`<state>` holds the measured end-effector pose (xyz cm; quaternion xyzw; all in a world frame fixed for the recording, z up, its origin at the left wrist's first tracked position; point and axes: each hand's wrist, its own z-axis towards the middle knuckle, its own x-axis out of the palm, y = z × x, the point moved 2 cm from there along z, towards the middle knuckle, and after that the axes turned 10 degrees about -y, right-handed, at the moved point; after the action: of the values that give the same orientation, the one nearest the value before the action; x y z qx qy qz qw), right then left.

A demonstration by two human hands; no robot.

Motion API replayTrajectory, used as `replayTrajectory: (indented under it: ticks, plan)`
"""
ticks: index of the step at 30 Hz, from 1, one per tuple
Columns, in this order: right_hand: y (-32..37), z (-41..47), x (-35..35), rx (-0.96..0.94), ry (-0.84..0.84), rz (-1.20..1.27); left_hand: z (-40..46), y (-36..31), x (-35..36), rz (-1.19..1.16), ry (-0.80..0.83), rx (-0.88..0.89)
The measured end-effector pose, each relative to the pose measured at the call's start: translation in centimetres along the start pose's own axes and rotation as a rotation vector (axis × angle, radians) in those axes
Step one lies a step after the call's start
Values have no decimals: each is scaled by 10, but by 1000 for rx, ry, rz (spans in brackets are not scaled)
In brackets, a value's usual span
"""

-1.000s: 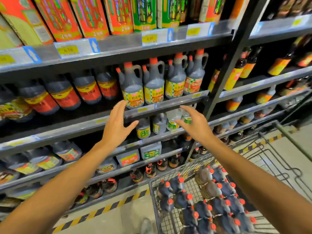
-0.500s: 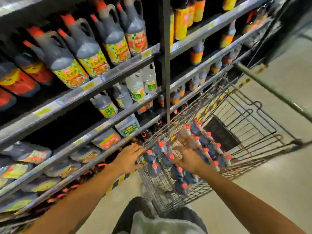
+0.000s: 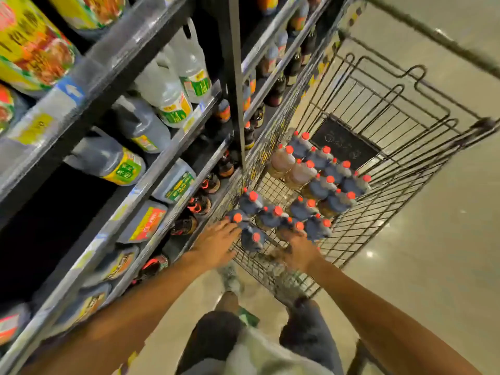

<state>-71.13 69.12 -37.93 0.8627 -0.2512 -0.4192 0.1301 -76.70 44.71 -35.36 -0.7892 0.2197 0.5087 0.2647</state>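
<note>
A wire shopping cart stands right of the shelves, holding several dark bottles with red caps. My left hand reaches over the cart's near left corner, its fingers spread and touching a red-capped bottle. Over the near rim, my right hand has its fingertips at a dark bottle. Blur and the bottles hide those fingers, so I cannot tell whether they hold it.
Grey metal shelves run along the left with dark jugs, clear jugs and flat packs lower down. A black upright post stands beside the cart. Beige floor spreads to the right. My legs and shoes show below.
Both hands dropped from the upper shelf edge to the near end of the cart. My view tilted further down and closer to the bottles in the cart.
</note>
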Motion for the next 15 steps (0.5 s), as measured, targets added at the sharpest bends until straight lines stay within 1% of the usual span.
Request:
replayTrajectory:
  ticks: [1,2,4,6,8,10,13,15]
  plan:
    - [4,3,12,20,13,32,1,6,6,11,-43,4]
    - [7,8,25,26,19,76,0,9,11,-1,-39,9]
    - [15,15,47,26,-8,157,-1,18,29,-43,53,19]
    - [14,27,72,22,-86,198,0,27,46,-47,36,39]
    - [15,38,89,33,-159,185,-2,30,59,-45,26,76]
    - [21,45,98,42,-231,142,-3,33,69,-7,-18,122]
    - [29,56,103,76,-336,88,-1,34,72,-41,-95,143]
    - [31,60,105,69,-350,43,-2,36,74,-76,-159,157]
